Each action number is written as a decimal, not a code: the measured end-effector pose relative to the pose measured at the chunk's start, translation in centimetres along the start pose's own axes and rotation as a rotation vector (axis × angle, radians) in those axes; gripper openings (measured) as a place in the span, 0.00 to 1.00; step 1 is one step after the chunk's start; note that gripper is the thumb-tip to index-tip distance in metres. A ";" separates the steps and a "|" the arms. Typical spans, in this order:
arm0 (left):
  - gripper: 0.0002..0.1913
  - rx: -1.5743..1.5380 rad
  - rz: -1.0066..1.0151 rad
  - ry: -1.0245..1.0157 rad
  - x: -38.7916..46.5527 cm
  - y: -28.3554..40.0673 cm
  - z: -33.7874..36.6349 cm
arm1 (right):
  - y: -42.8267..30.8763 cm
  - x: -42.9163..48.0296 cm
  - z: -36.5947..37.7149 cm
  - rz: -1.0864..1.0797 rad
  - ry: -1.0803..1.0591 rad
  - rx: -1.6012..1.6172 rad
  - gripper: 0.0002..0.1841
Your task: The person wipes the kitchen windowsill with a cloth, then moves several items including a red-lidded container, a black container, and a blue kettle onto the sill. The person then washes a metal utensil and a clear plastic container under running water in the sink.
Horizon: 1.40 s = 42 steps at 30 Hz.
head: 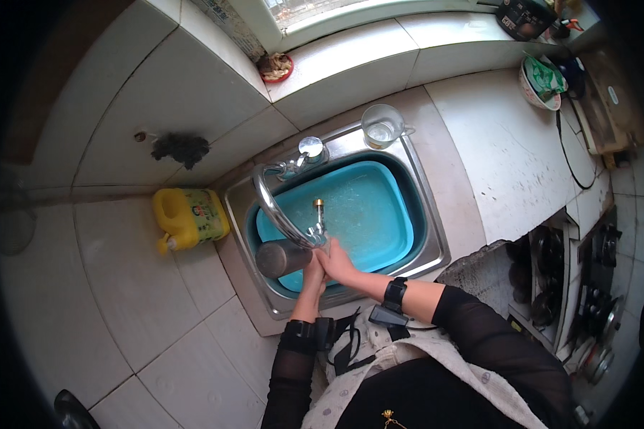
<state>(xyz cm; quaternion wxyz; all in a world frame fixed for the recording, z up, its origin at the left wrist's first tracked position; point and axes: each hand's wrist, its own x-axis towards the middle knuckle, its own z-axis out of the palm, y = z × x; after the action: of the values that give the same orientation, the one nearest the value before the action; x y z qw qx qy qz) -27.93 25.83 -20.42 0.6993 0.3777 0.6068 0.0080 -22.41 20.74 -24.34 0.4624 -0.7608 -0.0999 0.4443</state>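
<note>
A dark grey cylindrical cup or bottle (282, 258) lies tilted sideways over the left front of a turquoise plastic basin (375, 214), which sits in a stainless steel sink (434, 236). My left hand (314, 274) is around its right end, with the fingers largely hidden. Against it, just below the spout of the curved chrome faucet (279, 206), is my right hand (337, 263); its fingertips are hidden at the spout and the cup's end, so its hold cannot be told. A small chrome fitting with a brass-coloured tip (318, 204) sticks out from the spout over the basin.
A clear glass mug (381, 127) stands on the sink's back right corner. Left of the sink is a yellow plastic jug (190, 219). A bowl with a green packet (542, 86) sits at the right rear. The counter's broken edge (494, 244) lies right of the sink.
</note>
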 end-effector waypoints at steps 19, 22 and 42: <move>0.22 0.172 0.109 0.081 -0.8 0.0 0.9 | -3.2 8.5 -2.0 0.122 0.209 0.484 0.18; 0.23 -0.123 -0.032 0.061 0.3 0.0 0.8 | -2.4 5.4 0.1 -0.063 0.076 0.283 0.22; 0.15 -0.216 0.259 -0.345 6.0 -1.9 -3.3 | -3.7 -0.8 -6.9 -0.068 -0.546 0.019 0.22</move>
<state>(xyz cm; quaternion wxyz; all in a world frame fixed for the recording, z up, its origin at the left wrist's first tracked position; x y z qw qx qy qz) -29.98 28.99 -26.37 0.8220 0.3712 0.4206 0.0976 -16.64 18.09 -19.68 0.4401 -0.6046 -0.2420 0.6183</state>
